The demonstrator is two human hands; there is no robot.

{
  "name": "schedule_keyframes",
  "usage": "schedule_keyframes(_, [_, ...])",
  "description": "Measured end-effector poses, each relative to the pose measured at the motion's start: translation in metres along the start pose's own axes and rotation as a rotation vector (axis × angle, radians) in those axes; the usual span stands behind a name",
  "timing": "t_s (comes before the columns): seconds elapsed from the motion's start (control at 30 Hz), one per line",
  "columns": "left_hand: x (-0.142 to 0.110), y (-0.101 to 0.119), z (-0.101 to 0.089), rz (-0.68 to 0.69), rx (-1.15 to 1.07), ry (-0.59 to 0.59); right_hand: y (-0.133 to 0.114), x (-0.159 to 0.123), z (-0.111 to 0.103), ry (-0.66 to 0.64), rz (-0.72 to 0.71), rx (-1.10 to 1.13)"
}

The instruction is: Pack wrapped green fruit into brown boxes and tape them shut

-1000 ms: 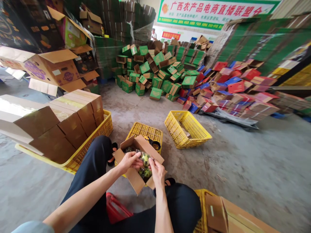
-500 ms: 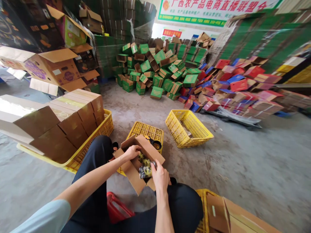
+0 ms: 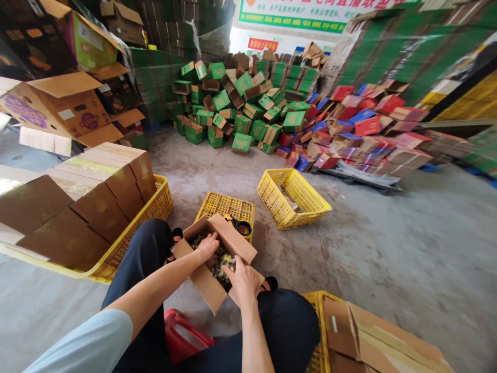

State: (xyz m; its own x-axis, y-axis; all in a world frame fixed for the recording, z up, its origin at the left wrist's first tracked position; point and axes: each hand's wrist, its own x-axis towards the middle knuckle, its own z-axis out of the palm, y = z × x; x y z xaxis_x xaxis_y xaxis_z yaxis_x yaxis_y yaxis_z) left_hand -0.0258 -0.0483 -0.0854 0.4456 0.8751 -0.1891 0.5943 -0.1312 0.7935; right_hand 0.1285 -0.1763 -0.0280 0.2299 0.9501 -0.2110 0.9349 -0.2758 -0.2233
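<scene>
An open cardboard box sits in front of me, its flaps spread outward. Inside lie dark and yellow-green items in clear, shiny plastic; their kind is hard to make out. My left hand reaches over the far left side, fingers bent loosely and resting on the contents. At the near right of the box, my right hand is closed on a shiny plastic packet with yellow and dark contents. Under the box is an upturned yellow crate, and a black-and-yellow tape dispenser lies on it.
Left stands a yellow crate packed with cardboard boxes. Another yellow crate holds a few items ahead. A crate with boxes is at lower right. Green cartons and red and blue cartons lie heaped behind.
My right hand has lowered the packet from the box's near rim into the box. The left hand has shifted slightly deeper over the contents. The view has turned a little right.
</scene>
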Motion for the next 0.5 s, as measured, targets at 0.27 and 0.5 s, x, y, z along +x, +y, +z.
schedule_keyframes(0.27, [-0.013,0.005,-0.031,0.104,0.016,0.082,-0.024,-0.006,0.016,0.052,-0.079,-0.11])
schedule_keyframes(0.5, [-0.044,0.015,-0.058,0.161,-0.268,0.069,0.0,-0.001,0.005,0.203,-0.045,0.303])
